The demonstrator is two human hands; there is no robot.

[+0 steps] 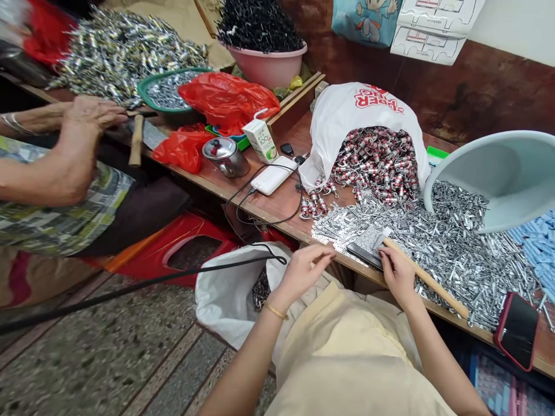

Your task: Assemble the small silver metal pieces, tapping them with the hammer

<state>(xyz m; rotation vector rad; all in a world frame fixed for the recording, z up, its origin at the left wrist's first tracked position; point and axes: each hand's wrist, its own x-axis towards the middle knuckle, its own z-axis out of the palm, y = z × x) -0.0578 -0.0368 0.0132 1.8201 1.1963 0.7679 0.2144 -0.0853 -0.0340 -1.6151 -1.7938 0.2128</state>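
Presently, L hand curled, thumb nr fingers, pinch can't tell; R hand fingers bunched at wood-handled metal tool, 4 o'clock, grip unclear. Plastic bag, 2 o'clock: red-banded fittings. Tipped grey tub, 3 o'clock: shiny metal pcs.

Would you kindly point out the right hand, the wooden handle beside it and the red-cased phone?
Right hand [398, 274]: head view, on the back of the hand.
Wooden handle [427, 278]: head view, midway along its shaft.
Red-cased phone [518, 330]: head view, on its dark screen.
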